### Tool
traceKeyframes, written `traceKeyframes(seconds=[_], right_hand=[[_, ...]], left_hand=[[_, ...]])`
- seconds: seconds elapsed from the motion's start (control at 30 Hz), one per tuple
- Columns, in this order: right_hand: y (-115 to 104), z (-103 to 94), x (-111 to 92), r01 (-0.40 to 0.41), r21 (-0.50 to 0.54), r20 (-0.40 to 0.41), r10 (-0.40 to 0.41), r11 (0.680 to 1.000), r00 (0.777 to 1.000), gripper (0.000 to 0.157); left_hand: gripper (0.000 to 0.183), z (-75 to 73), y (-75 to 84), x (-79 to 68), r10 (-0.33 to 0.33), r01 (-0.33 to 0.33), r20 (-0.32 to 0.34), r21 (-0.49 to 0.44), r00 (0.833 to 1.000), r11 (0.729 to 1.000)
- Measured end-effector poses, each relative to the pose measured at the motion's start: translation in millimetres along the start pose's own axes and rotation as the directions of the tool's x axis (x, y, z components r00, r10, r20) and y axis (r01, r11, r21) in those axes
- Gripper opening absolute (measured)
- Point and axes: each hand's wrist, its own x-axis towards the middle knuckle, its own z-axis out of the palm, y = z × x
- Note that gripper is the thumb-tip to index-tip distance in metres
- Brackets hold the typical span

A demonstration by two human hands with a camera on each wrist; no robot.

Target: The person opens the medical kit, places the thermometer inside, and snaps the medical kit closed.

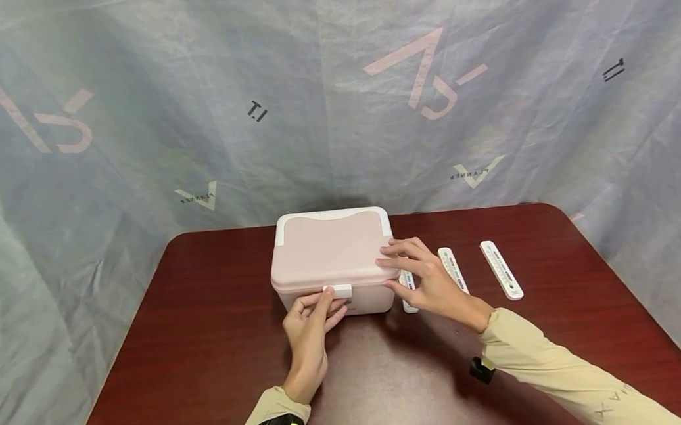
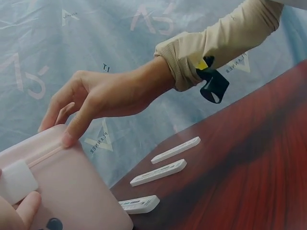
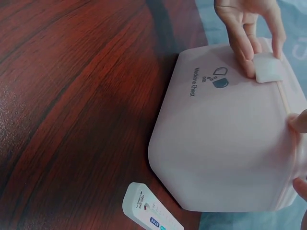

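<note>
A pale pink medicine chest (image 1: pixel 334 249) with white trim stands on the table, its lid down. Its front bears the printed words "Medicine Chest" (image 3: pixel 194 82) in the right wrist view. My left hand (image 1: pixel 310 340) pinches the white latch (image 1: pixel 341 292) at the front of the lid, thumb on its outer face. My right hand (image 1: pixel 428 282) grips the lid's right front corner; its thumb lies at the seam and the other fingers spread over the top edge. The left wrist view shows that thumb (image 2: pixel 70 139) against the seam.
To the chest's right lie three white strips with printed scales, like thermometers: a near one (image 1: pixel 409 303) partly hidden by the right hand, a middle one (image 1: pixel 451 267) and a far one (image 1: pixel 501 270). A grey printed cloth (image 1: pixel 312 142) hangs behind the dark red table (image 1: pixel 206 327).
</note>
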Motion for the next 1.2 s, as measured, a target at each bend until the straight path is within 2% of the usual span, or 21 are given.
traceKeyframes(seconds=[0.27, 0.53, 0.9, 1.2], right_hand=[[1.0, 0.1, -1.8, -0.002, -0.009, 0.003, 0.002, 1.0, 1.0, 0.037], [0.6, 0.1, -2.7, -0.005, -0.016, 0.001, 0.005, 1.0, 1.0, 0.036], [1.8, 0.9, -2.4, 0.005, -0.009, -0.014, -0.005, 1.0, 1.0, 0.038], [3.2, 1.9, -2.5, 0.016, 0.007, -0.023, -0.016, 1.0, 1.0, 0.039]], left_hand=[[0.025, 1.3, 0.2, 1.0, -0.069, 0.068, -0.021, -0.035, 0.997, 0.997], [0.03, 3.2, 2.1, 2.8, -0.157, 0.154, -0.041, -0.07, 0.987, 0.986], [0.028, 5.4, 5.4, -0.6, -0.175, 0.17, -0.069, -0.08, 0.982, 0.982], [0.021, 6.1, 8.5, -2.7, -0.201, 0.189, -0.087, -0.129, 0.976, 0.973]])
